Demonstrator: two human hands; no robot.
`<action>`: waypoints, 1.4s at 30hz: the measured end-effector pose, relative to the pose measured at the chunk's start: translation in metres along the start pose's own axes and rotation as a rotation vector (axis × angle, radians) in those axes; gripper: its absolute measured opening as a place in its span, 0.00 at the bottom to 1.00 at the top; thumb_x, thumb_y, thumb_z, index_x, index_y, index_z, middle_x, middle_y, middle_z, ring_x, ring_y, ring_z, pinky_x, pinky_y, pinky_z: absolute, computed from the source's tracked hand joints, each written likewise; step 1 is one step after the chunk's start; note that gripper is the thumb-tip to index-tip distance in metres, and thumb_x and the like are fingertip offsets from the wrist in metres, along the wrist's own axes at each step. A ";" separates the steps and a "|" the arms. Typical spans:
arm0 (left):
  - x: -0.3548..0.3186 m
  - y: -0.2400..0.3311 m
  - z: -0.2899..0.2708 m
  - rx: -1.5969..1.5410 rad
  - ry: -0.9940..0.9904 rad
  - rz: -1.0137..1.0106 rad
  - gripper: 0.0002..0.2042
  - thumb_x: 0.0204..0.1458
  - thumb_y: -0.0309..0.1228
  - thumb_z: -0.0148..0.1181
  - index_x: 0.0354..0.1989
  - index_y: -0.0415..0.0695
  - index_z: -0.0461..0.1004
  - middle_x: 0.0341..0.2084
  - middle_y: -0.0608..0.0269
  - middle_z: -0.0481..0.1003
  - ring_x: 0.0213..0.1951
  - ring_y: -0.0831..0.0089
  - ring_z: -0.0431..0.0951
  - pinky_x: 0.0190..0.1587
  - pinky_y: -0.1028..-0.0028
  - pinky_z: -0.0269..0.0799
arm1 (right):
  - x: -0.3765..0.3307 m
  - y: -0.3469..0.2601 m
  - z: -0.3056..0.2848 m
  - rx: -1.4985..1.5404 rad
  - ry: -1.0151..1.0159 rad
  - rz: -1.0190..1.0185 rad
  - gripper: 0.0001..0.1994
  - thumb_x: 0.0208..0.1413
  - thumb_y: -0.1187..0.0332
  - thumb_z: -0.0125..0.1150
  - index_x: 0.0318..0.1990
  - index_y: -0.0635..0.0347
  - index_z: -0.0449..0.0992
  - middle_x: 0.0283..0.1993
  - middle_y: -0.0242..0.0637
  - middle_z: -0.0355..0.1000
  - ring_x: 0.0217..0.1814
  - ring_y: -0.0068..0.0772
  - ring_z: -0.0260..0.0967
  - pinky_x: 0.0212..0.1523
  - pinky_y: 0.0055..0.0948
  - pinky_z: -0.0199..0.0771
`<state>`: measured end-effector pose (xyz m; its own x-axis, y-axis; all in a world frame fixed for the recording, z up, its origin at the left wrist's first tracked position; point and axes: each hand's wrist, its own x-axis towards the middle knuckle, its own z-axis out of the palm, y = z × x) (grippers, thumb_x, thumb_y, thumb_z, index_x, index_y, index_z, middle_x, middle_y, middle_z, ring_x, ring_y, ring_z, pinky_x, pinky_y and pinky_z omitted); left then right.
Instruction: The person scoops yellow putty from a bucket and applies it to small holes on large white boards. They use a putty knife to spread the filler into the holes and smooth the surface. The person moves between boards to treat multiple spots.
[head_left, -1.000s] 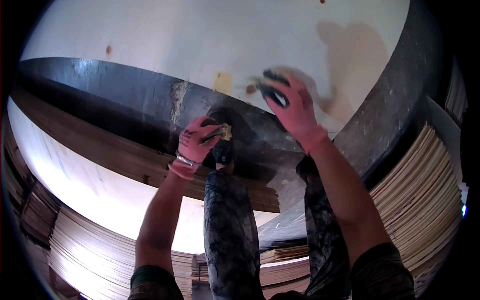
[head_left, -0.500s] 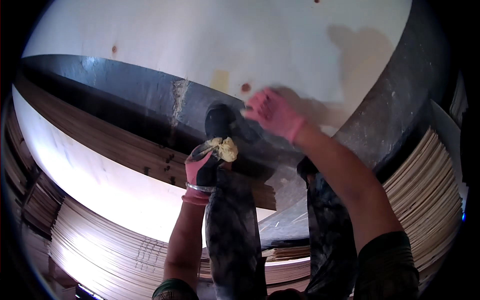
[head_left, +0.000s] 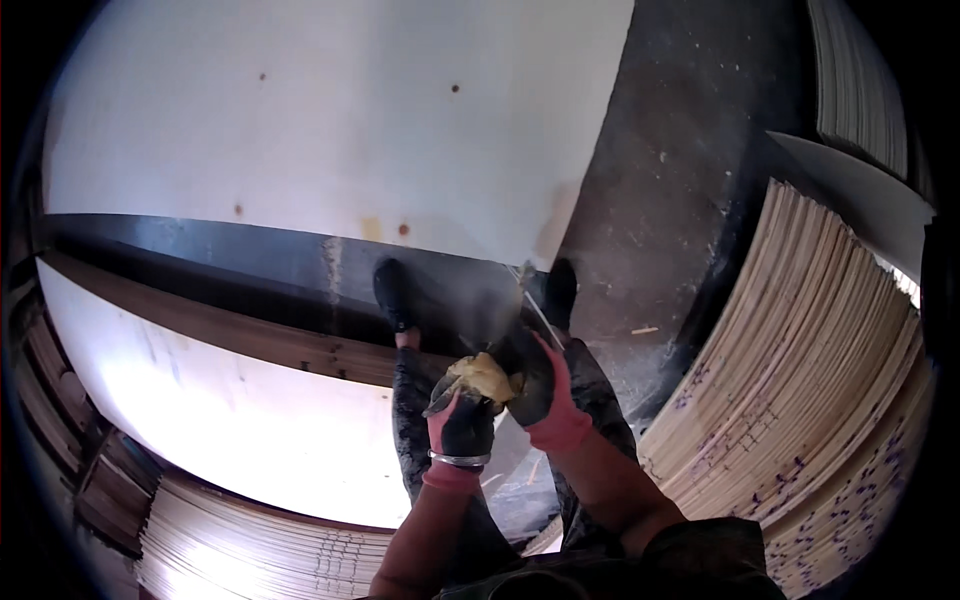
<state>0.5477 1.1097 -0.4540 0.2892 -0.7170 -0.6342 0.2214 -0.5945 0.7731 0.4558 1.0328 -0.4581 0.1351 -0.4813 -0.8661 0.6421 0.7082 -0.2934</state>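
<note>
My left hand (head_left: pixel 461 428), in a dark glove with a pink cuff and a metal bangle, holds a yellowish lump of putty (head_left: pixel 483 377). My right hand (head_left: pixel 540 385), gloved the same way, is pressed against that lump and grips a thin metal blade (head_left: pixel 532 305) that sticks up from it. Both hands meet in front of my legs. Beyond my dark shoes (head_left: pixel 392 292) lies a large pale plywood sheet (head_left: pixel 330 120) with small brown knots and a yellow patch (head_left: pixel 372 229).
A second pale sheet (head_left: pixel 200 420) lies on a stack at the lower left. Tall stacks of thin veneer sheets (head_left: pixel 810 400) rise on the right. Dark dusty floor (head_left: pixel 670 180) runs between the stacks.
My right hand has come back from the big sheet and joined my left hand at the lump. The view has tilted down and the sheet's edge has shifted.
</note>
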 end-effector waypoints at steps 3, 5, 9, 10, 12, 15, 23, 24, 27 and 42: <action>0.003 -0.001 -0.013 -0.286 0.282 -0.286 0.14 0.41 0.17 0.56 0.40 0.34 0.71 0.33 0.60 0.74 0.36 0.75 0.73 0.41 0.78 0.69 | 0.000 0.002 0.011 -0.267 0.007 -0.100 0.14 0.54 0.74 0.47 0.48 0.65 0.65 0.43 0.37 0.68 0.45 0.27 0.66 0.46 0.23 0.66; 0.012 -0.020 -0.033 0.052 0.126 -0.155 0.12 0.45 0.20 0.53 0.40 0.33 0.70 0.34 0.58 0.74 0.36 0.74 0.73 0.41 0.77 0.68 | 0.010 0.023 0.012 -0.588 -0.012 -0.251 0.14 0.54 0.75 0.45 0.49 0.65 0.65 0.44 0.38 0.68 0.46 0.26 0.66 0.48 0.23 0.66; 0.054 -0.076 -0.087 0.077 0.030 -0.258 0.12 0.45 0.21 0.55 0.39 0.35 0.72 0.33 0.60 0.75 0.35 0.75 0.74 0.41 0.77 0.69 | 0.059 0.052 -0.007 -0.384 0.150 -0.055 0.13 0.53 0.75 0.47 0.47 0.66 0.67 0.46 0.36 0.67 0.46 0.23 0.64 0.47 0.21 0.65; 0.071 -0.104 -0.111 0.156 0.020 -0.187 0.12 0.44 0.23 0.58 0.39 0.36 0.72 0.32 0.61 0.75 0.34 0.76 0.74 0.39 0.78 0.69 | 0.071 0.051 -0.009 -0.354 0.128 -0.177 0.12 0.53 0.74 0.48 0.45 0.67 0.68 0.45 0.36 0.67 0.44 0.23 0.64 0.46 0.21 0.65; 0.127 -0.110 -0.129 0.348 0.093 -0.175 0.12 0.41 0.26 0.63 0.36 0.39 0.74 0.29 0.62 0.76 0.33 0.79 0.74 0.38 0.79 0.69 | 0.101 0.064 -0.046 -0.525 0.131 -0.366 0.13 0.51 0.75 0.52 0.46 0.65 0.69 0.42 0.35 0.69 0.42 0.23 0.66 0.45 0.22 0.65; 0.223 -0.138 -0.153 0.688 0.046 0.056 0.13 0.39 0.30 0.64 0.35 0.45 0.75 0.30 0.62 0.75 0.32 0.72 0.75 0.37 0.75 0.70 | 0.125 0.083 -0.098 -0.746 0.253 -0.320 0.13 0.48 0.75 0.55 0.44 0.65 0.70 0.40 0.35 0.70 0.41 0.24 0.66 0.45 0.22 0.65; 0.333 -0.131 -0.145 1.216 -0.495 0.644 0.12 0.36 0.27 0.59 0.33 0.46 0.74 0.33 0.59 0.69 0.37 0.60 0.70 0.38 0.67 0.67 | 0.166 0.095 -0.142 -1.036 0.219 -0.291 0.12 0.47 0.77 0.55 0.41 0.67 0.70 0.38 0.37 0.71 0.40 0.25 0.67 0.45 0.23 0.64; 0.333 -0.133 -0.148 1.239 -0.536 0.700 0.12 0.35 0.27 0.59 0.33 0.47 0.74 0.33 0.60 0.69 0.38 0.60 0.70 0.38 0.67 0.67 | 0.173 0.097 -0.140 -1.014 0.212 -0.302 0.12 0.46 0.77 0.55 0.41 0.67 0.70 0.39 0.37 0.70 0.42 0.26 0.66 0.45 0.23 0.65; 0.325 -0.140 -0.157 1.292 -0.601 0.805 0.13 0.32 0.26 0.59 0.31 0.49 0.74 0.33 0.60 0.69 0.38 0.60 0.70 0.39 0.67 0.68 | 0.186 0.100 -0.125 -1.129 0.132 -0.355 0.13 0.45 0.78 0.55 0.41 0.66 0.71 0.40 0.38 0.70 0.42 0.27 0.66 0.45 0.23 0.64; 0.252 -0.182 -0.204 0.925 -0.507 0.599 0.12 0.32 0.27 0.60 0.31 0.45 0.75 0.30 0.60 0.71 0.33 0.61 0.72 0.33 0.70 0.70 | 0.309 0.119 -0.016 -1.977 -0.305 -1.207 0.12 0.38 0.67 0.61 0.35 0.48 0.75 0.36 0.32 0.65 0.42 0.35 0.61 0.42 0.33 0.58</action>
<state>0.7704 1.1116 -0.7522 -0.3249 -0.9056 -0.2725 -0.6313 -0.0068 0.7755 0.5618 0.9767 -0.7670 0.5804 -0.8123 -0.0574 -0.7250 -0.4833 -0.4907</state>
